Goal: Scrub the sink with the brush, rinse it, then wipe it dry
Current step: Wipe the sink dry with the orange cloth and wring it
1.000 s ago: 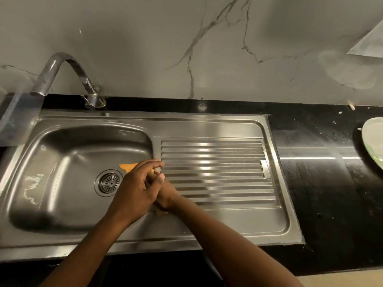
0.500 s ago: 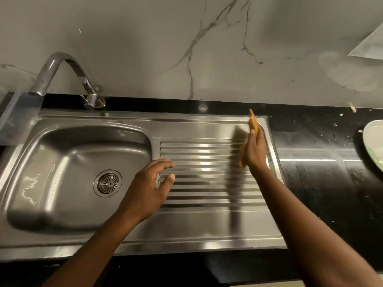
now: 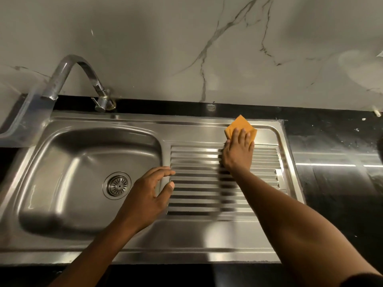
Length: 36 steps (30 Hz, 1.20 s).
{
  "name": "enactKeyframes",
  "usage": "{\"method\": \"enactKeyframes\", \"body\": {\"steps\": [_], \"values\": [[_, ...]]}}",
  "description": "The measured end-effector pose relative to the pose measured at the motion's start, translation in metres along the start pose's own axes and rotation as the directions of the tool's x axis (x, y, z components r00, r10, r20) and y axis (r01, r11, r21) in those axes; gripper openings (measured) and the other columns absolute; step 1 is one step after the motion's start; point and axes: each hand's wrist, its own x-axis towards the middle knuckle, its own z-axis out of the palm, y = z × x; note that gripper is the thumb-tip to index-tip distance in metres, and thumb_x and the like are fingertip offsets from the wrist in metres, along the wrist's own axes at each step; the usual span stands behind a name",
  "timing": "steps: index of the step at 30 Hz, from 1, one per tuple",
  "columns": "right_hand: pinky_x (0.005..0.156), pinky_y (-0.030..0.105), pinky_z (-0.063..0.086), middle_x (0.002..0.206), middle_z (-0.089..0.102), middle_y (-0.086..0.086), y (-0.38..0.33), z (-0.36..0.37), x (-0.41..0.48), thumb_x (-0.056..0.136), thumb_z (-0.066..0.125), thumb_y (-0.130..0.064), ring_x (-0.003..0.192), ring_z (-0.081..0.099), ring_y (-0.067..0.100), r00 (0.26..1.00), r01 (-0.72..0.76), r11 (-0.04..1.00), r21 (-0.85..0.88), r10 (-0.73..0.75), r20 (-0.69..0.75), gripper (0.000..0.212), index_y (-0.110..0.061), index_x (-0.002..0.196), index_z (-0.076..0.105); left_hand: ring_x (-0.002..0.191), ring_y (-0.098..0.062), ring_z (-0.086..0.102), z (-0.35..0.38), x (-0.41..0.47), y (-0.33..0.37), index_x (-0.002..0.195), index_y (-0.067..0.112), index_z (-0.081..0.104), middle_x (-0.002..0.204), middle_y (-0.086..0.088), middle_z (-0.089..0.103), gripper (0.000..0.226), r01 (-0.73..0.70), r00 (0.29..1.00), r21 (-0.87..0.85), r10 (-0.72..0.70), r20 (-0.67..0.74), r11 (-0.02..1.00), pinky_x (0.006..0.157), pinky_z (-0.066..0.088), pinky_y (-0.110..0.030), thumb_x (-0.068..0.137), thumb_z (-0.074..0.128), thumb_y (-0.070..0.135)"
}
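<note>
A steel sink has its basin on the left and a ribbed drainboard on the right. An orange folded cloth lies flat at the drainboard's far right corner. My right hand presses on the cloth with straight fingers. My left hand hovers over the ridge between basin and drainboard, fingers relaxed and slightly spread, holding nothing. The drain strainer sits in the basin floor. No brush is in view.
A curved chrome tap stands behind the basin at the back left. Black countertop runs to the right of the sink, with small white specks on it. A marble wall rises behind.
My right hand carried the cloth from the basin edge to the drainboard's far right corner and laid it flat there. My left hand let go and stayed near the basin edge.
</note>
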Motion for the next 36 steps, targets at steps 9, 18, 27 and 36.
{"method": "enactKeyframes", "body": {"steps": [9,18,27,36], "values": [[0.129,0.049,-0.007,0.174,-0.013,0.005,-0.09,0.035,-0.025,0.106,0.005,-0.054,0.159,-0.016,0.028,0.973,0.217,0.976,0.029,-0.218,0.075,0.067,-0.027,0.166,-0.006,0.126,0.022,0.042,-0.018,-0.012,-0.023,0.126,0.043,0.063,0.134,0.036,0.051,0.028,0.009,1.0,0.02,-0.009,0.003,1.0,0.099,0.028,0.001,0.1,0.061,0.033],[0.13,0.047,-0.004,0.174,-0.008,-0.002,-0.113,0.039,-0.033,0.111,0.014,-0.049,0.16,-0.015,0.023,0.84,0.524,0.852,-0.008,-0.515,0.168,0.059,-0.032,0.167,0.0,0.127,0.012,0.05,-0.028,-0.032,-0.036,0.121,0.031,0.072,0.132,0.021,0.061,0.035,0.017,0.999,0.011,-0.016,-0.043,1.0,0.103,0.03,-0.001,0.091,0.058,0.041],[0.13,0.05,0.005,0.173,0.018,0.0,-0.112,0.041,-0.072,0.108,0.012,-0.051,0.161,0.003,0.025,0.636,0.758,0.653,-0.008,-0.736,0.231,0.062,-0.03,0.165,0.023,0.127,0.012,0.051,-0.044,-0.06,-0.053,0.12,0.032,0.072,0.133,0.022,0.062,0.044,0.019,0.995,-0.045,-0.024,-0.095,0.999,0.106,0.041,-0.016,0.087,0.054,0.055],[0.129,0.049,0.012,0.17,0.028,0.001,-0.101,0.054,-0.14,0.109,0.031,-0.04,0.161,0.011,0.023,0.596,0.793,0.609,0.0,-0.776,0.205,0.056,-0.025,0.162,0.034,0.123,0.015,0.052,-0.051,-0.083,-0.066,0.115,0.032,0.074,0.127,0.025,0.063,0.044,-0.003,0.991,-0.084,-0.008,-0.132,0.996,0.102,0.039,-0.007,0.085,0.053,0.056]]}}
